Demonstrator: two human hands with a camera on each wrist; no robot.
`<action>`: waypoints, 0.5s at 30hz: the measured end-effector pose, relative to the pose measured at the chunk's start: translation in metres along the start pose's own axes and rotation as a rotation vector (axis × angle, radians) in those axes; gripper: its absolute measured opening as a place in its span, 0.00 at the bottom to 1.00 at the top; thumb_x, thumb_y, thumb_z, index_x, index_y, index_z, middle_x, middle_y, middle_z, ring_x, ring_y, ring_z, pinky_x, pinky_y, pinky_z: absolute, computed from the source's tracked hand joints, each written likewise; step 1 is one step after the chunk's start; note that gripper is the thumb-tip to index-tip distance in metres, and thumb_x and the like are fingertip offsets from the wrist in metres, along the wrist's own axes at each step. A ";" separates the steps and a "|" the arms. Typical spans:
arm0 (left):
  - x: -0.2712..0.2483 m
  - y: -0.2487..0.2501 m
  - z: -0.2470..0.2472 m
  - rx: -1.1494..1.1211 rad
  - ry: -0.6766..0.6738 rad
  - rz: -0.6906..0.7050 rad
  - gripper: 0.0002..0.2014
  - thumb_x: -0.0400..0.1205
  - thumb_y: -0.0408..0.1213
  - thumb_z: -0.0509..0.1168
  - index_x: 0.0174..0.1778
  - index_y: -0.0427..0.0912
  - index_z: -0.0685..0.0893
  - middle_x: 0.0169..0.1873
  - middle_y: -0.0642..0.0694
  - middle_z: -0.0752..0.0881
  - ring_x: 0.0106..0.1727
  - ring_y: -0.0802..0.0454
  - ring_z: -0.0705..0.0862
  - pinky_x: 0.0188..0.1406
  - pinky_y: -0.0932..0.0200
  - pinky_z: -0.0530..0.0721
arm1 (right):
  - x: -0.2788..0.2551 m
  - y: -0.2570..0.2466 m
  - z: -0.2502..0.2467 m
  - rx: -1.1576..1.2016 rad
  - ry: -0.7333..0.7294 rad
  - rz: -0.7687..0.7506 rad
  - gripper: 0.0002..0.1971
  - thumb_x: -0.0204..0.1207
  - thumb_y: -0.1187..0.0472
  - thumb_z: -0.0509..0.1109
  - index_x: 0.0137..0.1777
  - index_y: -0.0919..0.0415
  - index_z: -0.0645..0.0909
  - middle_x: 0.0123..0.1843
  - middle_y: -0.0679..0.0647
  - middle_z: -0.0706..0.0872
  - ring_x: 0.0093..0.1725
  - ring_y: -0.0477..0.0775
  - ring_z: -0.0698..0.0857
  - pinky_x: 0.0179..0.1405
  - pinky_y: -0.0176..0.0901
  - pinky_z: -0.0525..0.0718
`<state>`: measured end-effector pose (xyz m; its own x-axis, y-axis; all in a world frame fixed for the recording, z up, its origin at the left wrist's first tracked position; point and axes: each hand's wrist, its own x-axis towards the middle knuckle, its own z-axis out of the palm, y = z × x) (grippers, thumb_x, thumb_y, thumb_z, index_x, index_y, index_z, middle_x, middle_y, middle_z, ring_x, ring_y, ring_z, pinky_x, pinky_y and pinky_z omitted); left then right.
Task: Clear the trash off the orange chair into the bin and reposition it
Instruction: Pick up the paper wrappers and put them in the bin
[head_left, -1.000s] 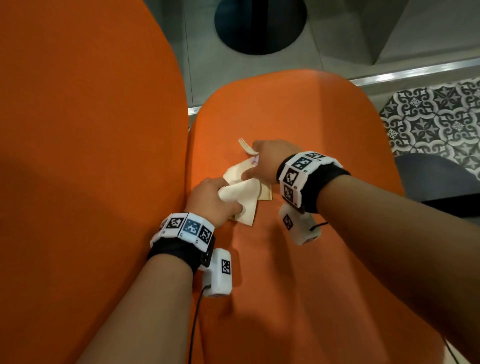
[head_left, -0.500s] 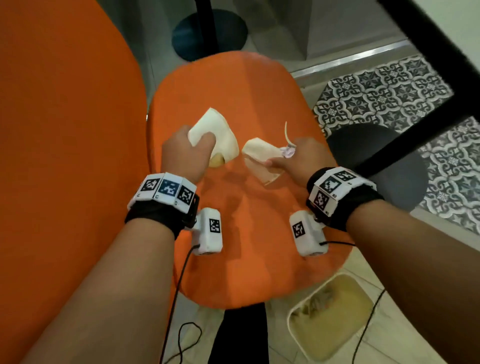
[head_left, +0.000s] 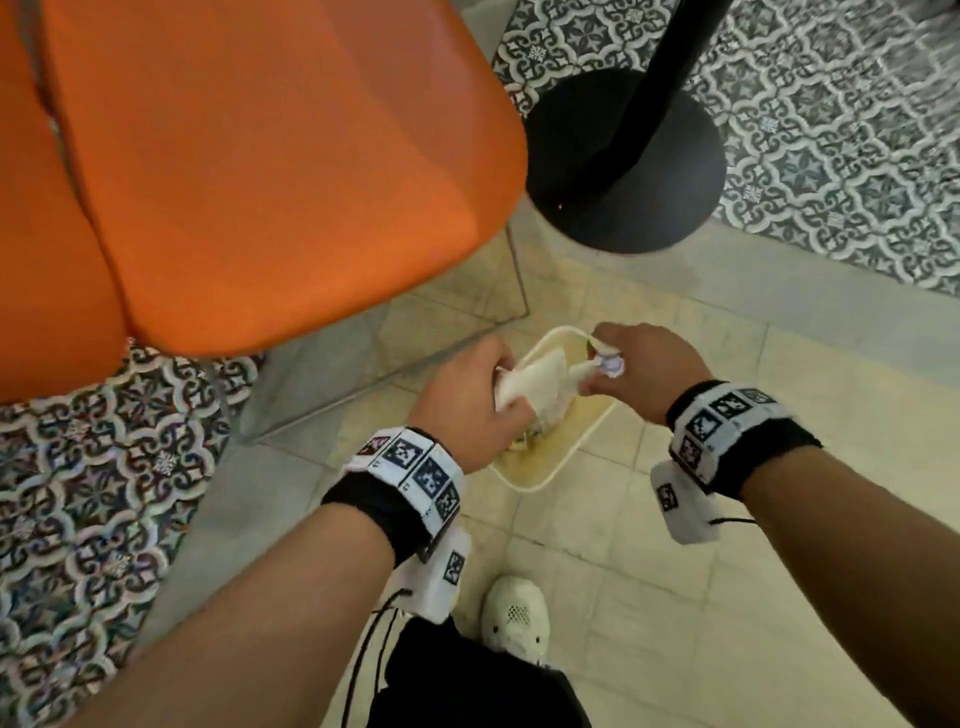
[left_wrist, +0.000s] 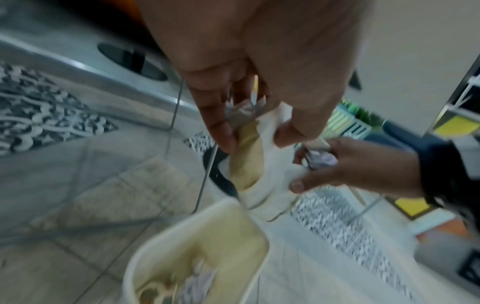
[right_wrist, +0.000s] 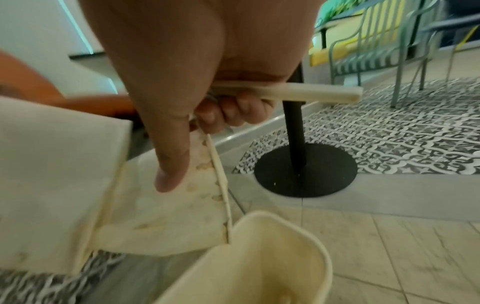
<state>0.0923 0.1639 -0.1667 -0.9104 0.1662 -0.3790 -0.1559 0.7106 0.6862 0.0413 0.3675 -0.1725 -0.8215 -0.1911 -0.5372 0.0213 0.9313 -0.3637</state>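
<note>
Though partly hand-hidden (head_left: 470, 400), bin (head_left: 540, 480) below.

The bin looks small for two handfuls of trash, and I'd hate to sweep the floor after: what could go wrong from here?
1. The bin has a narrow mouth, and the left hand and right hand crowd over it together; paper napkins let go at once could catch the rim and land on the tiles.
2. The right hand also pinches a wooden stick jutting sideways and a small crumpled wrapper; either might fall outside the bin.
3. The bin already holds trash, so new pieces may pile up.
</note>
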 end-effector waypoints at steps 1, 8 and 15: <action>0.008 -0.009 0.021 0.041 -0.020 0.000 0.17 0.70 0.44 0.70 0.52 0.45 0.76 0.46 0.44 0.84 0.46 0.43 0.82 0.39 0.57 0.74 | 0.011 0.005 0.020 -0.027 -0.009 -0.019 0.22 0.68 0.51 0.80 0.60 0.57 0.82 0.54 0.65 0.88 0.57 0.67 0.84 0.51 0.52 0.83; 0.051 -0.071 0.116 0.157 0.025 0.006 0.24 0.69 0.45 0.71 0.56 0.40 0.73 0.57 0.40 0.77 0.56 0.40 0.76 0.51 0.44 0.80 | 0.090 0.041 0.127 -0.243 -0.071 -0.076 0.20 0.69 0.53 0.76 0.57 0.58 0.78 0.53 0.60 0.86 0.59 0.66 0.82 0.53 0.51 0.84; 0.063 -0.103 0.151 0.075 -0.390 -0.210 0.49 0.68 0.46 0.76 0.82 0.51 0.56 0.75 0.46 0.74 0.73 0.43 0.75 0.70 0.49 0.76 | 0.099 0.069 0.150 -0.111 -0.164 -0.034 0.59 0.65 0.65 0.82 0.85 0.48 0.41 0.87 0.56 0.55 0.85 0.58 0.55 0.84 0.64 0.49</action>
<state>0.1092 0.2040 -0.3551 -0.6470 0.2485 -0.7209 -0.2801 0.8019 0.5278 0.0469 0.3666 -0.3648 -0.7168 -0.2625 -0.6460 -0.0752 0.9502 -0.3026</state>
